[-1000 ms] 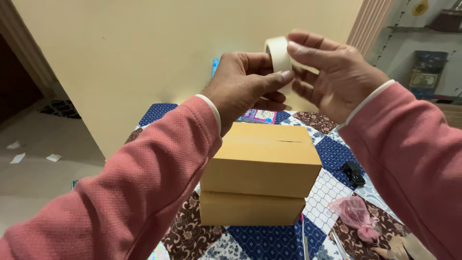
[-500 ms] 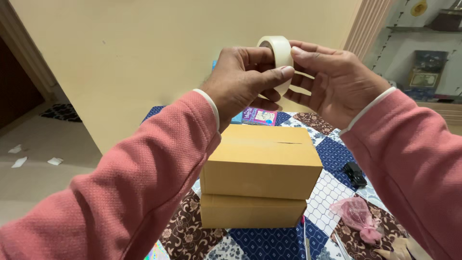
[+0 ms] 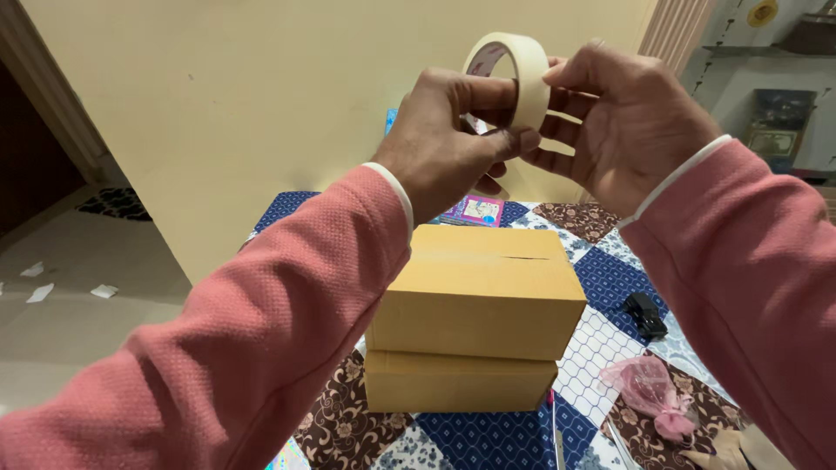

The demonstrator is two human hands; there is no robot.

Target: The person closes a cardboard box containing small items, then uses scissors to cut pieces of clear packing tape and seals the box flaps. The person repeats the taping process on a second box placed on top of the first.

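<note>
Both hands grip one roll of cream masking tape (image 3: 515,77), held up in front of the pale yellow wall (image 3: 261,104) and above the boxes. My left hand (image 3: 453,144) has its fingers (image 3: 501,144) curled round the near side of the ring; my right hand (image 3: 623,122) pinches the rim from the far side, thumb on top. Compared with a second ago, the roll sits higher and has turned, so its hollow core now shows. The tape looks matte and papery. Below it, two plain cardboard boxes (image 3: 479,300) are stacked, smooth and sharp-edged, the top one's flaps meeting in a seam. They stand on the bench's patchwork cloth (image 3: 610,278), near a small black object (image 3: 645,313) and a crumpled pink plastic bag (image 3: 651,392).
</note>
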